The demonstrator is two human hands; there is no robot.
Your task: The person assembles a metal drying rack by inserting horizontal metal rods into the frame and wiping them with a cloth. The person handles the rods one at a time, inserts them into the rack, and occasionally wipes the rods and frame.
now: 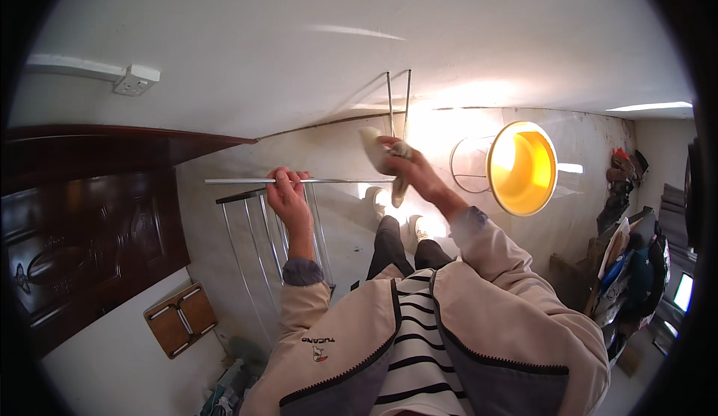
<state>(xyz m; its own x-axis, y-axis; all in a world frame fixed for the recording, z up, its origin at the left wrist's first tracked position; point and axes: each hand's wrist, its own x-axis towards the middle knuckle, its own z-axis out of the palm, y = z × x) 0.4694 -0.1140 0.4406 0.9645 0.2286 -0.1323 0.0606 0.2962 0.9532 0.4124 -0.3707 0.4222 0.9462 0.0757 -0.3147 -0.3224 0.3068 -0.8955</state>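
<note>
A thin silver metal tube [340,181] lies level across the space in front of me. My left hand [290,197] is closed round it, left of its middle. Near the tube's right end, my right hand [413,174] is closed on a pale rag [376,152], partly smeared by motion. The rag seems to wrap the tube there; how the fingers sit beneath it is hidden. Below my left hand stands a rack of slim metal bars [250,240] with a dark top edge. Beyond my right hand, two thin metal legs [399,98] rise along the wall.
A yellow basin [523,169] sits tilted in view by a round wire stand [470,165] on the right. Dark wooden door [82,244] and a small brown folding stool [182,320] are at left. Shoes [622,176] and piled clothes [636,266] line the right side.
</note>
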